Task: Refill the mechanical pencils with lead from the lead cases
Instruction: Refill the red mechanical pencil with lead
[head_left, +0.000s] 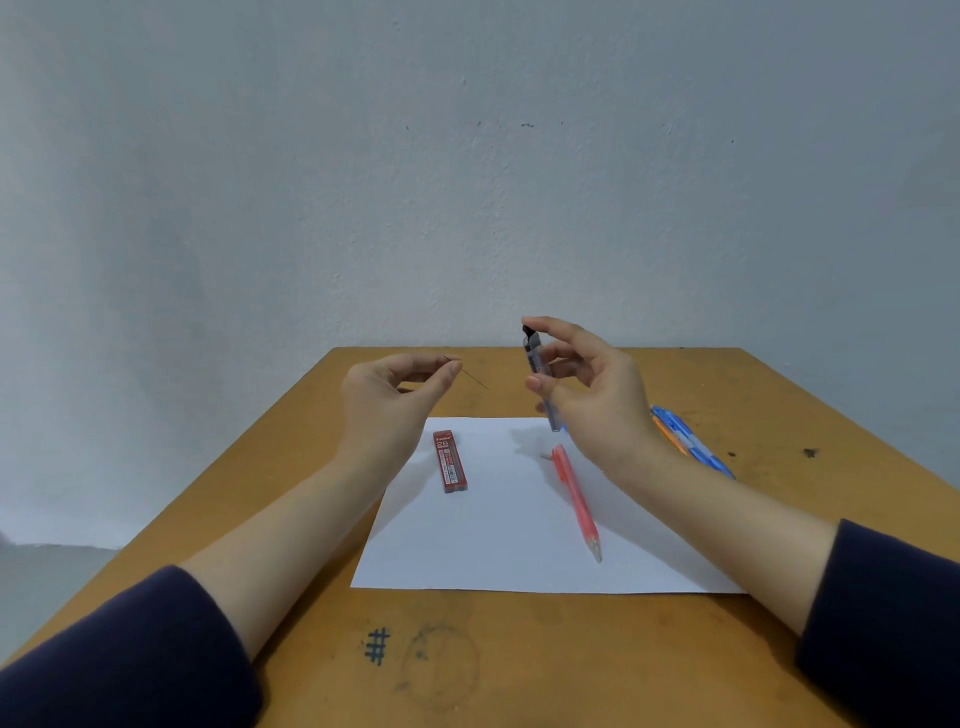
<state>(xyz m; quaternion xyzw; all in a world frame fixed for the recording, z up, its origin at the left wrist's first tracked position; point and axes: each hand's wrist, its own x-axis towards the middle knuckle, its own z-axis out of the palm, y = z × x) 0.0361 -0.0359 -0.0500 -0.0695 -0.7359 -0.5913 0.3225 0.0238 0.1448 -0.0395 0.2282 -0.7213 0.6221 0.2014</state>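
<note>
Your left grip (395, 395) pinches a thin lead (475, 379); your right grip (597, 400) holds a lead case (534, 358).
Loading step: next, feed it gently into the pink pencil (576, 499) on the paper (493, 545).

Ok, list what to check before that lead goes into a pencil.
1. Grip on the lead: ok, the left hand pinches it above the table.
2. Whether the lead is whole: cannot tell, it is too thin to judge.
3. Whether the grey case is closed: cannot tell; only a black end shows at its top.
4. Whether the right hand is free to take a pencil: not ok, it holds the grey case.
5. Whether a pencil is at hand: ok, the pink pencil lies on the paper below the right hand.
6. Whether the pink pencil's back end is open: cannot tell.
</note>
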